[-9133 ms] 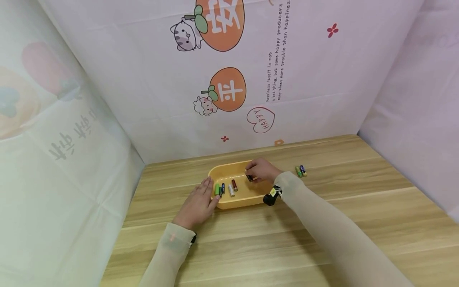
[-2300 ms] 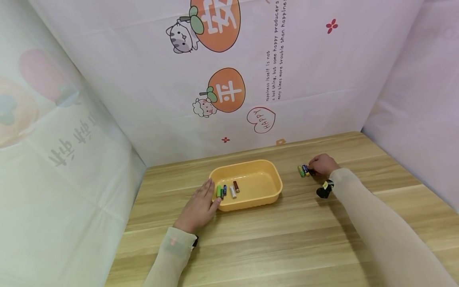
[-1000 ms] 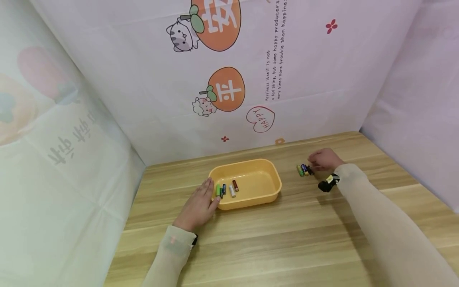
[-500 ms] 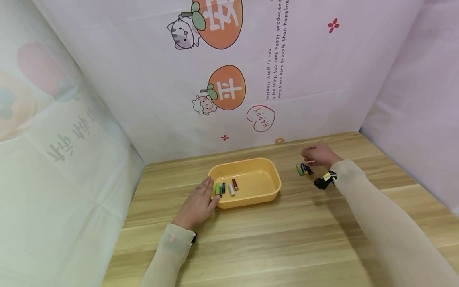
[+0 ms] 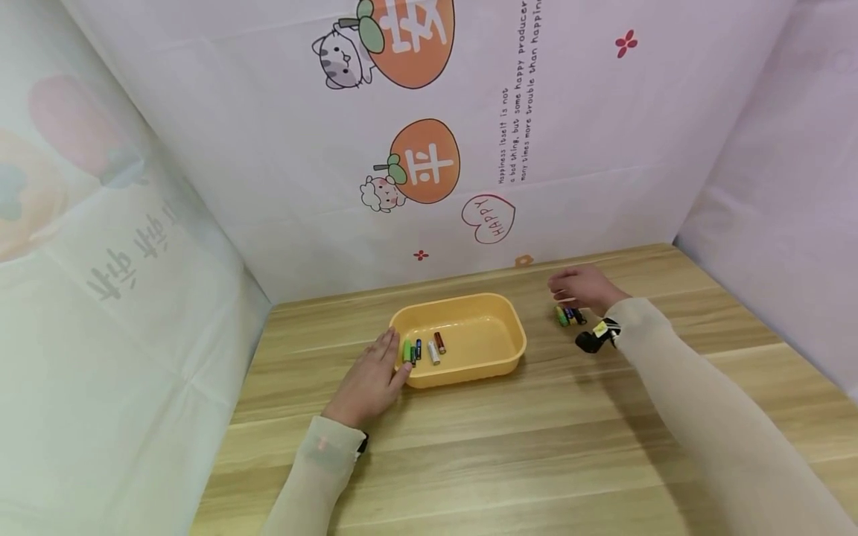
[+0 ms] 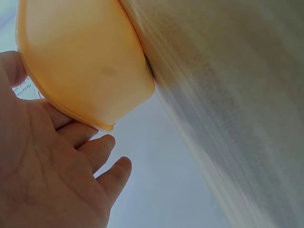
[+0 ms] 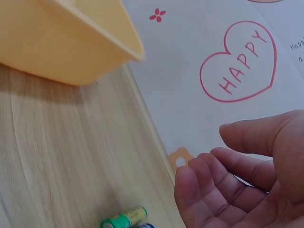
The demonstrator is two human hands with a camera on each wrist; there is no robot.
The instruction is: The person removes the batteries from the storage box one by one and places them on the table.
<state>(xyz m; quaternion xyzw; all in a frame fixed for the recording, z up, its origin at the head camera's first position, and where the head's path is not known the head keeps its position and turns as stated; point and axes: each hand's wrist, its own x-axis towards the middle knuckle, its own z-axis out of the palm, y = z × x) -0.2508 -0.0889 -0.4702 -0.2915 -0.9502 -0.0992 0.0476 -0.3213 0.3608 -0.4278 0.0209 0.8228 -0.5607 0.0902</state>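
A yellow plastic basin (image 5: pixel 469 374) stands on the wooden table. My left hand (image 5: pixel 367 383) rests on its left end, and the left wrist view has the fingers along the basin's rim (image 6: pixel 61 111). Batteries lie inside at the left: a green battery (image 5: pixel 406 351), a blue battery (image 5: pixel 418 348), a white battery (image 5: pixel 433 353), a brownish-red battery (image 5: pixel 439 342) and a small dark one. To the right, a green battery (image 5: pixel 561 316), a blue one and a black battery (image 5: pixel 579 316) lie side by side. My right hand (image 5: pixel 582 289) hovers just above them, fingers loosely bent, holding nothing.
White printed cloth (image 5: pixel 302 246) walls off the back and both sides of the wooden table (image 5: pixel 469 461). The basin's right end lies a short way left of the battery row.
The black battery, earlier in my right hand over the basin, now lies beside the green and blue ones. My right hand has let go, lifted and shifted left. The left hand stays put.
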